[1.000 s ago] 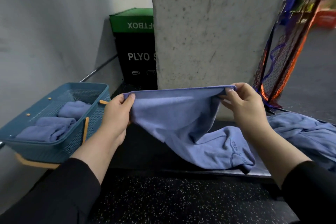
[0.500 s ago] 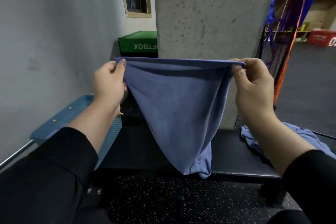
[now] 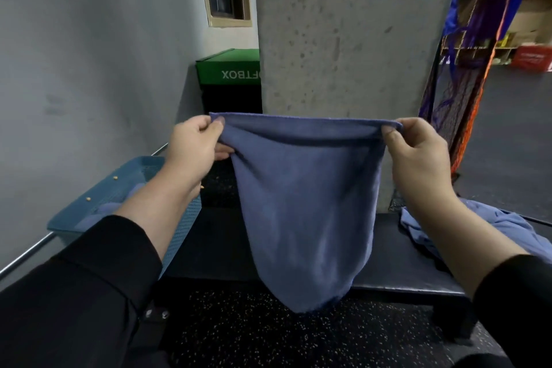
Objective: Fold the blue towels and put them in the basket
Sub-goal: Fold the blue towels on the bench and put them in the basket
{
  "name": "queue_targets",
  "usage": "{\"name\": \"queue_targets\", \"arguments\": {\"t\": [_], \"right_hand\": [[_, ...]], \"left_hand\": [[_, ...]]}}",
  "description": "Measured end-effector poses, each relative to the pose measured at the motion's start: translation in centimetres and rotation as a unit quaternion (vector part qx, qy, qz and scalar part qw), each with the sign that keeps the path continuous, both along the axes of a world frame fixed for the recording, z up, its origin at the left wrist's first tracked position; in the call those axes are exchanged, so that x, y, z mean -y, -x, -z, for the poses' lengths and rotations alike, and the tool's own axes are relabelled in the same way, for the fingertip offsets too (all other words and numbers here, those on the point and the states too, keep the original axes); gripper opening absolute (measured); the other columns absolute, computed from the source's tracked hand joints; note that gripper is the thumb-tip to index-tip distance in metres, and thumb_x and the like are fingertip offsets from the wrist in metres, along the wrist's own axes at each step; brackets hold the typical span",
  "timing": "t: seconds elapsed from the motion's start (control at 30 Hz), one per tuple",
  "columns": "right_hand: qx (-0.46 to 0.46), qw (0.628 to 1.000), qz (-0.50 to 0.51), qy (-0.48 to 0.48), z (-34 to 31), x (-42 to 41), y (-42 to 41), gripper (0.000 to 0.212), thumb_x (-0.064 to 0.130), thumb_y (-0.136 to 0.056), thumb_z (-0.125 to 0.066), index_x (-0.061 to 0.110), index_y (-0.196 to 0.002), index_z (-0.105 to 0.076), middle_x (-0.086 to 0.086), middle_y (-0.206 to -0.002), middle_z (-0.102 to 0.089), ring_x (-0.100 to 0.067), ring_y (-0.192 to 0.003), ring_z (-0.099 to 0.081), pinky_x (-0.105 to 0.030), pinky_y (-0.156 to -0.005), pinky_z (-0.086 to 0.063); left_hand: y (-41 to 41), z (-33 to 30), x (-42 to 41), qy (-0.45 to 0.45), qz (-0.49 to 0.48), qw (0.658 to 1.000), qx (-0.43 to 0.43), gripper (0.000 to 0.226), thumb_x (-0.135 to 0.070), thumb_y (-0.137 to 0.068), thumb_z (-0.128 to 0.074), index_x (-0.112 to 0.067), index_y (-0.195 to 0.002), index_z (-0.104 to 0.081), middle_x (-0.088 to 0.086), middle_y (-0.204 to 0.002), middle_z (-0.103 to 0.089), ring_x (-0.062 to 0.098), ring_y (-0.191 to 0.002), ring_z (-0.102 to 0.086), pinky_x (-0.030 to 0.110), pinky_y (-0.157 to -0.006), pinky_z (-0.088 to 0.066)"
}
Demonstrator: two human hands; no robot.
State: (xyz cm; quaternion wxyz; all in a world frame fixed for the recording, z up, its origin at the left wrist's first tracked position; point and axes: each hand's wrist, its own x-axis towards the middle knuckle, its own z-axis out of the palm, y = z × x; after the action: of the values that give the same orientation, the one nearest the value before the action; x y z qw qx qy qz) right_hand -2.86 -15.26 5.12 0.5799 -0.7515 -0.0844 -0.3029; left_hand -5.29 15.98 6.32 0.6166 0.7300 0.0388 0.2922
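Fingers (image 3: 219, 124) of both hands are pinched on the soft blue cloth towel's (image 3: 304, 203) top corners, so it is hung flat for folding.

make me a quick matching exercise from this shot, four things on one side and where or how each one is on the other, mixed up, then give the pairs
Things:
1. held towel
2. basket
3. towel pile
4. green box

Places or states:
A. lying crumpled on the dark bench, to the right
B. far back, beside the concrete pillar
C. hanging in the air, pinched at its top corners by the left hand and the right hand
D. low on the left, by the grey wall, with blue cloth inside

Pairs: 1-C, 2-D, 3-A, 4-B
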Motion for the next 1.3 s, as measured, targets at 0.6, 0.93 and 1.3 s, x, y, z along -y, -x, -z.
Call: {"name": "queue_targets", "arguments": {"t": [0.6, 0.93, 1.3], "right_hand": [[-0.302, 0.898, -0.052, 0.315, 13.9, -2.6, -18.0, 0.081, 0.034, -0.093, -0.069, 0.015, -0.158, -0.024, -0.008, -0.158, -0.039, -0.027, -0.140, -0.043, -0.033, -0.108, -0.037], [-0.340, 0.714, -0.196, 0.580, 26.2, -1.8, -10.4, 0.064, 0.050, -0.104, -0.038, 0.022, -0.159, -0.020, 0.002, -0.169, 0.000, -0.014, -0.154, -0.008, -0.044, -0.124, -0.012], [-0.345, 0.778, -0.118, 0.512, 27.5, 0.9, -12.8, 0.059, 0.040, -0.100, -0.055, 0.021, -0.153, -0.037, 0.002, -0.167, -0.016, -0.019, -0.152, -0.023, -0.048, -0.122, -0.021]], "left_hand": [[-17.3, 15.0, 1.4, -0.206, 0.060, 0.934, -0.285, 0.069, -0.034, -0.101, -0.054, -0.018, -0.160, -0.021, 0.004, -0.155, -0.044, 0.024, -0.137, -0.047, 0.037, -0.113, -0.040], [-9.9, 28.0, 3.3, -0.562, 0.211, 0.675, -0.430, 0.077, -0.061, -0.102, -0.027, -0.023, -0.162, 0.004, -0.006, -0.168, 0.017, 0.010, -0.154, 0.013, 0.056, -0.124, 0.001], [-11.3, 28.2, 3.3, -0.606, 0.130, 0.703, -0.349, 0.064, -0.057, -0.102, -0.039, -0.023, -0.156, -0.029, 0.002, -0.169, -0.010, 0.015, -0.155, -0.010, 0.047, -0.124, -0.008]]}}
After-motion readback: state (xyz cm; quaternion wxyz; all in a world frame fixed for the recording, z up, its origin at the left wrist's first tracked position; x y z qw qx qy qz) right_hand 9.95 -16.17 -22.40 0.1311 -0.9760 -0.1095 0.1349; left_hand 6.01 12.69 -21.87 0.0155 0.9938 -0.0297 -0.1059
